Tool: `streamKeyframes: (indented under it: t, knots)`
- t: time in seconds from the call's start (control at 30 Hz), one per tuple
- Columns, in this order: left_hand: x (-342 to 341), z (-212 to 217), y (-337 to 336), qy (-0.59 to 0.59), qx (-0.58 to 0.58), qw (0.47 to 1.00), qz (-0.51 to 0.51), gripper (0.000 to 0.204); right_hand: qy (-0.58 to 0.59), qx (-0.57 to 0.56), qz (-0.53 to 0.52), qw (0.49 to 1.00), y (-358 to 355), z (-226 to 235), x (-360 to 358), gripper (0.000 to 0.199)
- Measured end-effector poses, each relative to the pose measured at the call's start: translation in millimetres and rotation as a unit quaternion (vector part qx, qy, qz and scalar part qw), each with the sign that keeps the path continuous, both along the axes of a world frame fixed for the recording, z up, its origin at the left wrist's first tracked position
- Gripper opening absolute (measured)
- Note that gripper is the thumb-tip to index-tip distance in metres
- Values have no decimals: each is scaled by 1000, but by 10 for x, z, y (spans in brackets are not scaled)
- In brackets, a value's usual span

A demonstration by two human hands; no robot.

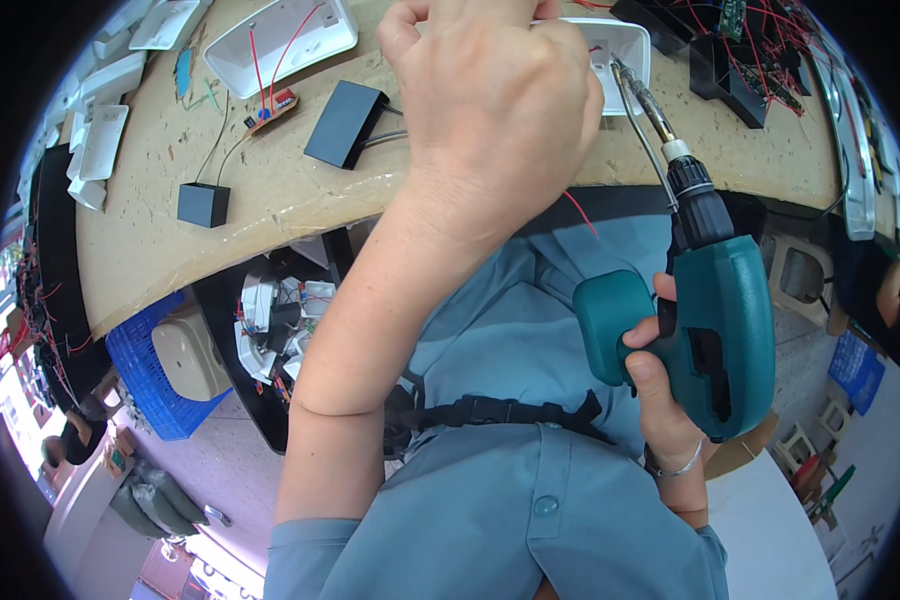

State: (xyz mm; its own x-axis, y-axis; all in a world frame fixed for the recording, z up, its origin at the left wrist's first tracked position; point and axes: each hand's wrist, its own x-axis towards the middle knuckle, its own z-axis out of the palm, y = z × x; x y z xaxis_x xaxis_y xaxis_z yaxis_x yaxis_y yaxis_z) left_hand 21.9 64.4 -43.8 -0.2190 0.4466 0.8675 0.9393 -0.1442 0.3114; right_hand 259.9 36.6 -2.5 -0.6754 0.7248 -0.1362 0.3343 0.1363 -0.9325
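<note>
Head view shows my left hand closed over the white plastic casing on the bench, pinning it down. My right hand grips the teal drill, bit tip inside the casing's corner. I'd keep the bit square to the screw and squeeze gently.

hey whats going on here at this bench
A person at a tan workbench grips a teal cordless screwdriver in the right hand, its bit tip at a white plastic casing. The left hand rests on that casing, steadying it. Black rectangular boxes with wires and another white casing lie to the left.
</note>
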Motion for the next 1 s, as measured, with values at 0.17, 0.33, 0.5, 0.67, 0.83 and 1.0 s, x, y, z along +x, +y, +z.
streamKeyframes:
  t: [0.17,0.33,0.5,0.67,0.83,1.0]
  knots:
    - [174,331,-116,-10,-255,963,83,10,29,-34,-61,997,-9,9,-58,49]
    - [168,297,-143,7,-196,978,75,9,28,-44,-88,995,-26,41,-115,44]
    - [24,0,33,78,20,996,46,8,34,-40,-82,995,-6,7,-109,42]
    - [28,-5,32,81,15,995,50,8,43,-26,-66,997,16,-39,-93,42]
    - [63,98,-28,44,-97,992,63,8,54,-18,-63,996,9,-47,-101,39]
    - [141,215,-94,6,-199,977,76,8,68,-42,-75,994,4,-22,-99,39]
